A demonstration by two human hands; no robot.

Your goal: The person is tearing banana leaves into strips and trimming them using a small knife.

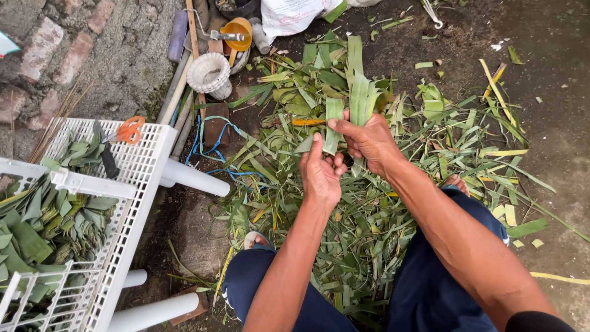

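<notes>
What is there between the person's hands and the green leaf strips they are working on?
Nothing visible. The right hand already grips the bunch of leaf strips, and the left hand pinches one folded strip with thumb and fingers. Loose leaves lie underneath, on the ground.

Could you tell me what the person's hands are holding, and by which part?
Both the left hand and right hand grip a bunch of green leaf strips at its lower end.

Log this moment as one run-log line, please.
left hand: pinching leaf strip | right hand: gripping leaf bundle | below: leaf pile | aside: white rack
</notes>
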